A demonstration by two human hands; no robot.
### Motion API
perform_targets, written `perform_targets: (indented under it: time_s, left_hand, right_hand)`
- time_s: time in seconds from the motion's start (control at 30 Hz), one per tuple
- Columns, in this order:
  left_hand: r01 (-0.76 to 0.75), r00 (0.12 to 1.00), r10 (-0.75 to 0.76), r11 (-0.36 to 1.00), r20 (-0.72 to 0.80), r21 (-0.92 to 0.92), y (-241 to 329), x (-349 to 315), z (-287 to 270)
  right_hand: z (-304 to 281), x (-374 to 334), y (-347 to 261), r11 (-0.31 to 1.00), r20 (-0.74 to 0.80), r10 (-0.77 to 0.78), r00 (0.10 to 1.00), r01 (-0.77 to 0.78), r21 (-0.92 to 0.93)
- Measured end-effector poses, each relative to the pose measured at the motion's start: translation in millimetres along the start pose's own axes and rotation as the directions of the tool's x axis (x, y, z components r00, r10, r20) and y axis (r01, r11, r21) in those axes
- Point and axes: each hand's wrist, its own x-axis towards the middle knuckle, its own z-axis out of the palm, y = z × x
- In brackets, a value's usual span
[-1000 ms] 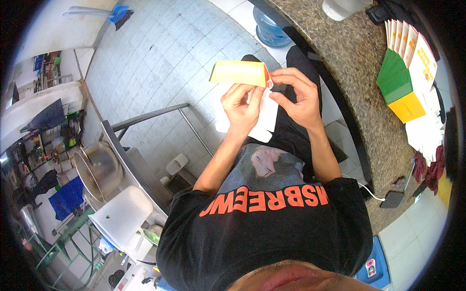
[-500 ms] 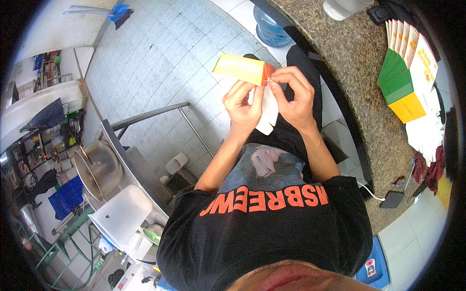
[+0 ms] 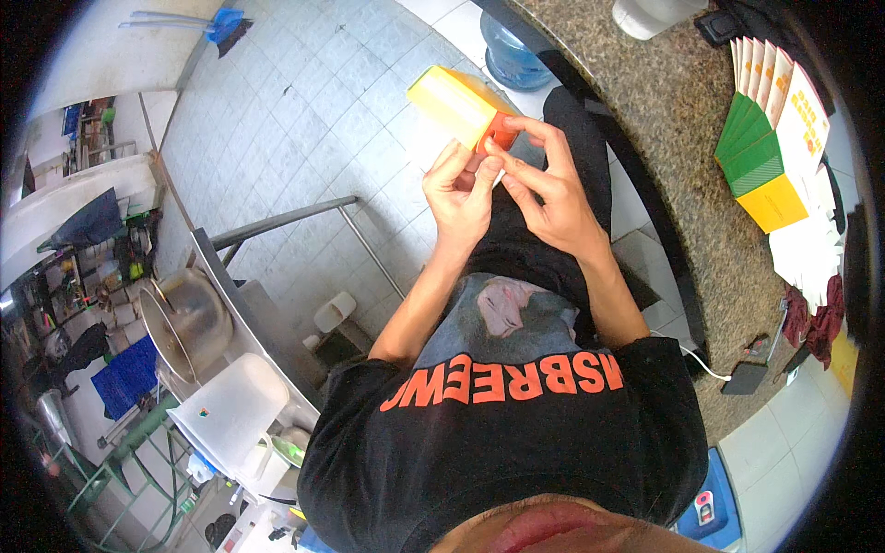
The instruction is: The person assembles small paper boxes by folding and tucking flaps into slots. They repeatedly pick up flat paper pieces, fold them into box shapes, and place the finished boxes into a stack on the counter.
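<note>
Above my lap I hold a small yellow carton [image 3: 452, 100] with an orange end, tilted with its far end up and to the left. My left hand [image 3: 458, 192] grips its near end, thumb and fingers pinched together. My right hand [image 3: 558, 189] is at the orange end, with its index finger and thumb pressing on the panel there. A small white bit of card shows between the thumbs. The underside of the carton is hidden. On the stone counter to my right lies a fanned stack of flat cartons [image 3: 756, 152] in green, yellow and white.
The speckled stone counter [image 3: 645, 111] curves along my right side. On it are a white container [image 3: 654, 14], a black device [image 3: 743, 379] with a white cable, and a maroon cloth [image 3: 820, 323]. A blue water jug [image 3: 516, 55] stands ahead; a metal pot [image 3: 189, 323] is at left.
The carton has tilted and turned, showing more of its boxed shape. Its white flaps, which hung down between my hands, are now mostly out of sight. My right fingers have shifted onto the orange end.
</note>
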Motion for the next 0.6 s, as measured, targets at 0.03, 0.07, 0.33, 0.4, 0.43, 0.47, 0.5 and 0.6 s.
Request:
perform_targets:
  time_s: [0.03, 0.07, 0.33, 0.4, 0.43, 0.47, 0.5, 0.6]
  left_hand:
    - [-0.034, 0.999, 0.035, 0.998, -0.004, 0.059, -3, 0, -3]
    - [-0.067, 0.998, 0.068, 0.991, -0.007, 0.117, -6, 2, -5]
    - [-0.006, 0.994, 0.01, 0.999, -0.106, 0.037, -6, 9, 1]
    - [0.069, 0.992, -0.071, 0.997, -0.105, -0.028, -7, 8, -1]
    - [0.107, 0.986, -0.116, 0.991, -0.117, -0.083, -9, 7, -2]
    - [0.144, 0.979, -0.162, 0.98, -0.125, -0.139, -11, 6, -3]
    - [0.165, 0.979, -0.184, 0.969, -0.093, -0.182, -18, 4, -8]
    - [0.199, 0.978, -0.21, 0.937, -0.01, -0.288, -27, 2, -18]
  right_hand:
    - [1, 0, -2, 1.0, -0.003, -0.007, 1.0, 0.006, -0.025]
    - [1, -1, 1, 1.0, -0.012, -0.004, 1.0, 0.004, -0.012]
    - [14, 0, 16, 0.99, -0.183, 0.122, 0.975, -0.107, 0.092]
    - [17, 0, 16, 0.989, -0.187, 0.124, 0.975, -0.105, 0.108]
    - [19, 0, 13, 0.994, -0.179, 0.099, 0.979, -0.089, 0.066]
    - [22, 0, 11, 0.995, -0.178, 0.082, 0.981, -0.071, 0.068]
    - [23, -1, 11, 0.993, -0.184, 0.103, 0.977, -0.089, 0.081]
    - [25, -2, 14, 0.978, -0.203, 0.168, 0.965, -0.137, 0.156]
